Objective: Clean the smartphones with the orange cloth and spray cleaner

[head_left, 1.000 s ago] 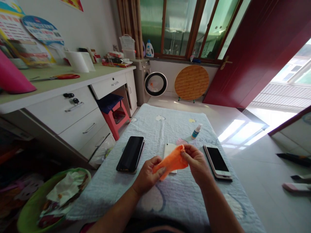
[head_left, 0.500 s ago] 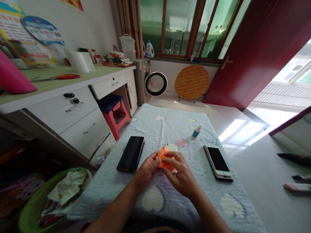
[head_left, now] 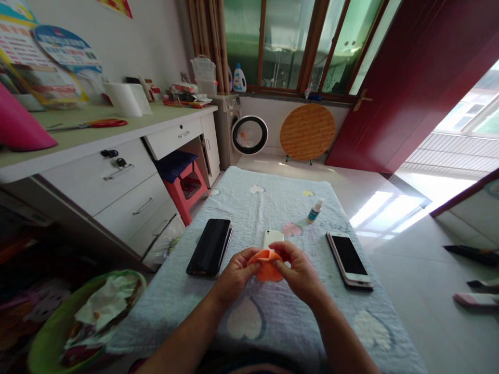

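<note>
An orange cloth (head_left: 266,267) is stretched between my two hands above the table. My left hand (head_left: 238,270) pinches its left side between thumb and fingers. The right edge is gripped the same way by my right hand (head_left: 297,266). Just beyond the cloth lies a pale phone (head_left: 273,238), back up with its camera at the top left; its near end is hidden by the cloth and hands. To the left rests a black-screened phone (head_left: 210,246), apparently on top of another. On the right a white phone (head_left: 350,259) lies over a darker one.
A small spray bottle (head_left: 315,211) stands upright towards the back right of the cloth-covered table (head_left: 268,182). Left of the table are a green basket (head_left: 42,332) with crumpled paper, a red stool (head_left: 187,189) and a desk with drawers (head_left: 125,195).
My right hand's spread fingers have closed on the orange cloth's right edge. The cloth, bunched before, is now held spread between both hands with its upper edge folded.
</note>
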`<state>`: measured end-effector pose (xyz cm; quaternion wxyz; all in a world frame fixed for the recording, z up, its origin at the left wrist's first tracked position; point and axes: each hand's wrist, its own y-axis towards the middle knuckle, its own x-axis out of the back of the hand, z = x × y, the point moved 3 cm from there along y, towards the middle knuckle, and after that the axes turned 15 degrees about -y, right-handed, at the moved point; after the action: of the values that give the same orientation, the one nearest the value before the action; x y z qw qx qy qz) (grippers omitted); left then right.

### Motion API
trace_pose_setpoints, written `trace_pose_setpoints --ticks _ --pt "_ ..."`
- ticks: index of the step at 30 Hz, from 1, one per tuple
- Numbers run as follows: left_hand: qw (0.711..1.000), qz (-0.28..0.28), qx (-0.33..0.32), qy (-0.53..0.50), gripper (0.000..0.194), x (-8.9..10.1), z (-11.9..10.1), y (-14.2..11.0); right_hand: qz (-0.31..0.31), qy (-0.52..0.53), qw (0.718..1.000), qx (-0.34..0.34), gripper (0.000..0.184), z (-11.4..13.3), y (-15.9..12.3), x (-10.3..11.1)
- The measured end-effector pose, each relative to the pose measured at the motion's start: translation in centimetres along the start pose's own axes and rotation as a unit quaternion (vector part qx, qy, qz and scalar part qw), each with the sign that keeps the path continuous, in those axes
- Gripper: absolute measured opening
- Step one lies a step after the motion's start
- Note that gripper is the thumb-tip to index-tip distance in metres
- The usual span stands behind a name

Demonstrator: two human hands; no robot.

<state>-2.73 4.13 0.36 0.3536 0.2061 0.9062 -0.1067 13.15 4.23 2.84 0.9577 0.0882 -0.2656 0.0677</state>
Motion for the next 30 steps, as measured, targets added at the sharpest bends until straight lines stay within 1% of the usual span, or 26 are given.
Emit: trace_pose_setpoints --ticks 2,3,4,6,8,9,10,11,12,13,15,17,18,19,20,21,23,25,27,28,30 --pt "1.0 -0.018 -0.009 -0.003 0.028 0.2 0.0 0.0 -0.004 -0.001 1.0 -0.015 0.008 0.1 0.1 0.3" --pt "0.999 -0.031 -0.018 -0.006 0.029 0.4 0.0 0.0 -0.019 -0.001 1.0 -0.019 0.006 0.2 0.2 0.6" --pt "0.999 -0.044 -0.029 -0.007 0.03 0.5 0.0 0.1 -0.044 -0.004 0.999 -0.018 0.006 0.3 0.3 1.0" --pt "0.996 -0.068 -0.055 0.0 0.031 0.8 0.0 0.1 -0.123 -0.037 0.992 0.0 0.006 0.9 0.6 2.2" --pt "0.993 -0.088 -0.077 0.017 0.03 1.1 -0.2 0.1 -0.206 -0.102 0.972 0.04 0.005 1.7 0.7 3.2" --pt "0.992 -0.094 -0.083 0.024 0.029 1.1 -0.3 0.1 -0.233 -0.137 0.961 0.064 0.006 2.1 0.7 3.6" --pt "0.991 -0.098 -0.087 0.031 0.029 1.1 -0.3 0.1 -0.247 -0.17 0.95 0.088 0.008 2.3 0.7 3.7" --pt "0.99 -0.1 -0.089 0.038 0.028 1.1 -0.4 0.0 -0.246 -0.202 0.942 0.108 0.01 2.4 0.7 3.6" --pt "0.99 -0.1 -0.09 0.046 0.027 1.1 -0.5 0.0 -0.227 -0.235 0.937 0.121 0.011 2.3 0.7 3.3" --pt "0.989 -0.099 -0.091 0.055 0.026 1.1 -0.5 0.0 -0.191 -0.268 0.936 0.128 0.013 2.1 0.6 2.8" --pt "0.987 -0.099 -0.1 0.079 0.025 1.1 -0.6 -0.2 -0.089 -0.326 0.933 0.123 0.014 1.3 0.3 1.7" --pt "0.981 -0.099 -0.113 0.122 0.024 1.2 -0.7 -0.4 0.0 -0.355 0.928 0.114 0.012 0.6 -0.4 0.9" --pt "0.975 -0.1 -0.119 0.156 0.024 1.2 -0.8 -0.5 0.027 -0.358 0.927 0.113 0.009 0.4 -0.8 0.7" --pt "0.966 -0.101 -0.126 0.2 0.023 1.2 -0.8 -0.6 0.04 -0.355 0.927 0.116 0.007 0.3 -1.2 0.7" --pt "0.953 -0.102 -0.137 0.25 0.023 1.1 -0.8 -0.6 0.042 -0.348 0.929 0.12 0.006 0.2 -1.5 0.9" --pt "0.935 -0.1 -0.153 0.304 0.023 1.0 -0.8 -0.7 0.039 -0.338 0.932 0.125 0.01 0.2 -1.8 1.1" --pt "0.89 -0.091 -0.191 0.404 0.022 0.6 -0.9 -0.7 0.015 -0.318 0.939 0.129 0.025 0.0 -2.1 1.7" --pt "0.847 -0.076 -0.218 0.478 0.018 0.1 -0.7 -0.6 -0.022 -0.306 0.943 0.128 0.038 -0.3 -2.3 2.1" --pt "0.819 -0.059 -0.218 0.527 0.019 -0.3 -0.5 -0.4 -0.044 -0.31 0.941 0.132 0.047 -0.6 -2.5 2.3" --pt "0.81 -0.049 -0.214 0.544 0.022 -0.4 -0.3 -0.3 -0.04 -0.317 0.938 0.138 0.051 -0.6 -2.6 2.1" --pt "0.795 -0.037 -0.205 0.57 0.026 -0.5 0.0 -0.1 0.002 -0.333 0.93 0.153 0.052 -0.7 -2.8 1.6"
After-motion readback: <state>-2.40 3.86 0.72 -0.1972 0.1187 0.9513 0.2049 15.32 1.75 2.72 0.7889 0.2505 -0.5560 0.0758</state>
